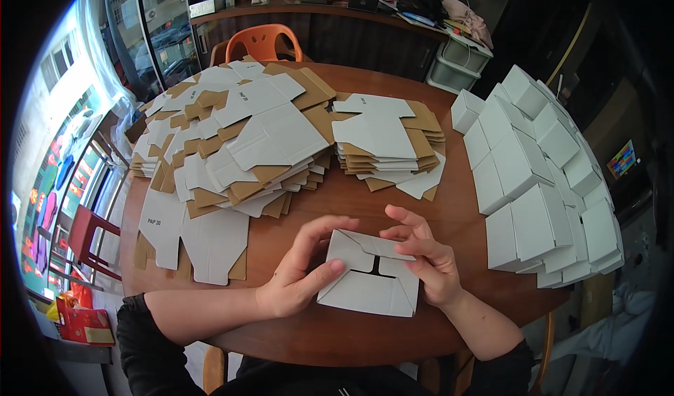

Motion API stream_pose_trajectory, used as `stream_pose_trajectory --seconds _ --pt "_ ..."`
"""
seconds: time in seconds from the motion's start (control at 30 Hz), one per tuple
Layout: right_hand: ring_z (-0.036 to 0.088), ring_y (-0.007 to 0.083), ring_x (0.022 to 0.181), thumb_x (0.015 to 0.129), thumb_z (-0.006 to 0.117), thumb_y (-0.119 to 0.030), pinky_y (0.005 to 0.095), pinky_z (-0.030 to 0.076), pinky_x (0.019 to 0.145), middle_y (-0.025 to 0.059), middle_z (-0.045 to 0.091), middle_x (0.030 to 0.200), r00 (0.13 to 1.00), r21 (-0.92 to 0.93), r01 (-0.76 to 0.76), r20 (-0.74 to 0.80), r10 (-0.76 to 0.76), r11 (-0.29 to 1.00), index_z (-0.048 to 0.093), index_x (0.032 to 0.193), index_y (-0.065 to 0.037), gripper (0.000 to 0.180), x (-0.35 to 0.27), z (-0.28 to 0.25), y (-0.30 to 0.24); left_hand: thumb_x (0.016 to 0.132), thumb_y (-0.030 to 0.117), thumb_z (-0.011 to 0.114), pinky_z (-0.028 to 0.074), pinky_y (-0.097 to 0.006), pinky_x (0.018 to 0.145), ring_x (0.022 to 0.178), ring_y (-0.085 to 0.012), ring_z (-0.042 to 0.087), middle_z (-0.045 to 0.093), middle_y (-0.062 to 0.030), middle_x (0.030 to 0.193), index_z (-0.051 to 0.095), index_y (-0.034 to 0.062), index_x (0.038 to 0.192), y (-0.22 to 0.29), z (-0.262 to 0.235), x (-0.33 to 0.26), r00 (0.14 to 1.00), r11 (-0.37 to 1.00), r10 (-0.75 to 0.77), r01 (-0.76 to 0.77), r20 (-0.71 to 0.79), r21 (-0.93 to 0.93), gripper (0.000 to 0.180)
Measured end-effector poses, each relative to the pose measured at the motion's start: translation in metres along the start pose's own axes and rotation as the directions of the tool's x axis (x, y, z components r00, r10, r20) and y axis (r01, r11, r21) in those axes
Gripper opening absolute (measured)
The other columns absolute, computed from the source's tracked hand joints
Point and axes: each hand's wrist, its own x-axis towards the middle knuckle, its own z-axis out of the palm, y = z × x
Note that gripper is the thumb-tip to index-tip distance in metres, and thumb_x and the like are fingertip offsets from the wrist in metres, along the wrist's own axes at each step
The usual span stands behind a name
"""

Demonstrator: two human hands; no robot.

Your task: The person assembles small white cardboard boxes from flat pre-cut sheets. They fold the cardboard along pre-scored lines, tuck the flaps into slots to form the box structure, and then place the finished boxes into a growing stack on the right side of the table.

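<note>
A small white cardboard box [375, 294] is between my two hands near the front of the table. Its folded flaps meet on the face turned up, with a narrow dark gap at their middle. My left hand [309, 259] grips the left side, the thumb lying on the flaps and the fingers behind the far left edge. At the far right corner, the thumb and fingers of my right hand [428, 259] close on the edge of a flap, while its index finger is raised. The inside of the box is hidden.
Flat white-and-brown box blanks [281, 133] lie heaped at the left, beside a smaller stack of blanks [375, 136]. Folded white boxes [519, 164] are piled high along the right side of the wooden table [323, 206]. An orange chair [267, 41] stands beyond the far edge.
</note>
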Motion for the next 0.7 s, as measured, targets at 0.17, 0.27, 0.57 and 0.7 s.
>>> stream_pose_trajectory --seconds 0.17,0.27,0.57,0.7 --pt "0.045 0.0294 0.129 0.101 0.050 -0.035 0.0476 0.037 0.109 0.0191 0.029 0.156 0.997 -0.026 -0.072 0.026 0.073 0.997 0.074 0.108 -0.007 0.037 0.002 -0.002 -0.008 0.100 0.006 0.051 0.035 -0.043 0.110 0.137 -0.0304 0.037 0.033 -0.0176 0.149 0.060 0.0058 0.124 0.003 -0.011 0.003 0.978 0.919 0.145 -0.188 0.147 0.345 0.025" --pt "0.045 0.0301 0.129 0.102 0.045 -0.049 0.0478 0.038 0.108 0.0206 0.030 0.155 0.999 -0.142 -0.026 0.042 0.032 0.990 0.077 0.101 -0.008 0.052 0.003 0.001 -0.010 0.100 0.015 0.050 0.034 -0.045 0.111 0.138 -0.0312 0.036 0.030 -0.0184 0.151 0.066 0.0043 0.115 -0.002 -0.010 0.002 0.974 0.920 0.179 -0.216 0.140 0.328 0.024" --pt "0.042 0.0318 0.131 0.101 0.046 -0.056 0.0461 0.036 0.108 0.0201 0.037 0.150 0.969 -0.410 0.234 0.173 -0.177 0.882 0.080 0.102 -0.016 0.053 0.004 -0.003 -0.016 0.089 0.051 0.055 0.025 -0.061 0.113 0.129 -0.0386 0.048 0.044 -0.0268 0.144 0.075 0.0129 0.107 0.015 -0.019 0.001 0.873 0.567 0.343 -0.487 0.348 0.664 0.047" --pt "0.043 0.0325 0.131 0.101 0.044 -0.056 0.0450 0.036 0.109 0.0213 0.040 0.149 0.960 -0.460 0.263 0.210 -0.183 0.848 0.081 0.100 -0.016 0.055 0.004 -0.002 -0.018 0.088 0.065 0.049 0.017 -0.066 0.114 0.124 -0.0379 0.052 0.059 -0.0219 0.130 0.081 0.0175 0.094 0.015 -0.009 -0.005 0.840 0.422 0.416 -0.517 0.348 0.745 0.058"
